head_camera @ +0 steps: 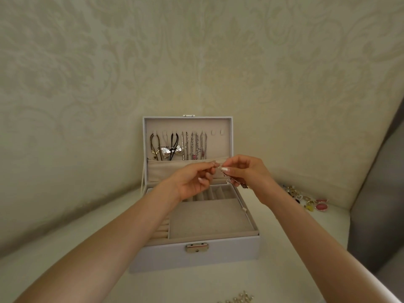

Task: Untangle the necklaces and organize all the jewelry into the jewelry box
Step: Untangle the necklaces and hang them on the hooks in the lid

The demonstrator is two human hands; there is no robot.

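Necklace (228,181) — one — pinched between left hand (192,182), right hand (247,171).

The white surface (196,287) bears the jewelry box (196,259), loose jewelry (306,200) and pearls (240,298).

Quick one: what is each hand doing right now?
Left hand: fingertips pinch the end of a silver necklace.
Right hand: pinches the same necklace, the rest dangling below it.
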